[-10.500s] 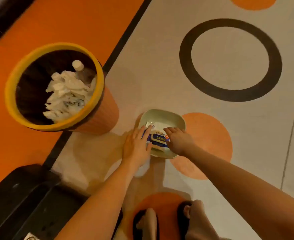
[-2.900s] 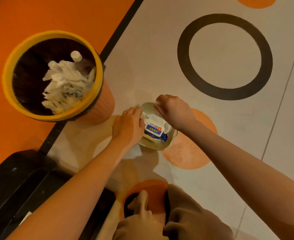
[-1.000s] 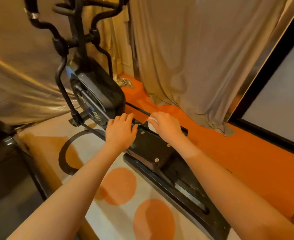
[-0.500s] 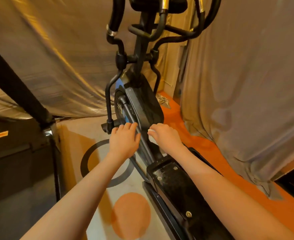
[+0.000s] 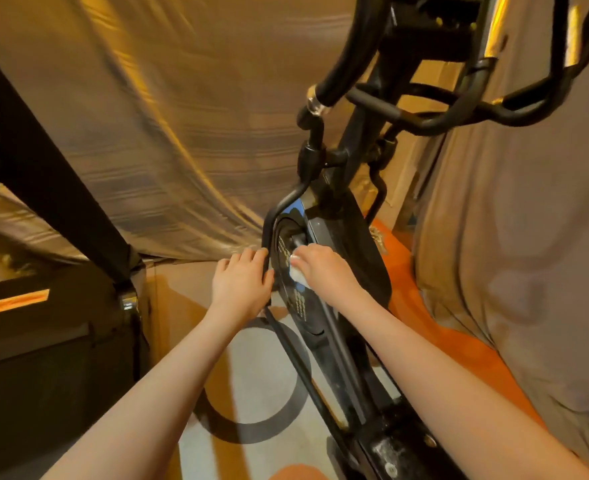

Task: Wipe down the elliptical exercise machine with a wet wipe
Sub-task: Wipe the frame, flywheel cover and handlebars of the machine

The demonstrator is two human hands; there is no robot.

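Grey curtains (image 5: 189, 133) hang beyond both hands and to the right of the right arm, filling most of the view. Under the arms lies a pale floor mat (image 5: 262, 386) with a dark ring and orange patches, and an orange floor strip (image 5: 435, 337) runs on the right side of the right forearm. A dark frame (image 5: 43, 188) slants up on the left of the left arm. The black elliptical machine (image 5: 341, 237) stands straight ahead of the hands, its handlebars high above them and its rail passing between the forearms. The left hand (image 5: 243, 284) lies with fingers mostly straight against the thin black bar at the left edge of the machine's housing. Just beside it, the right hand (image 5: 324, 268) curls around a white wet wipe (image 5: 296, 273) and presses it onto the round side cover. The two hands are close but not touching.
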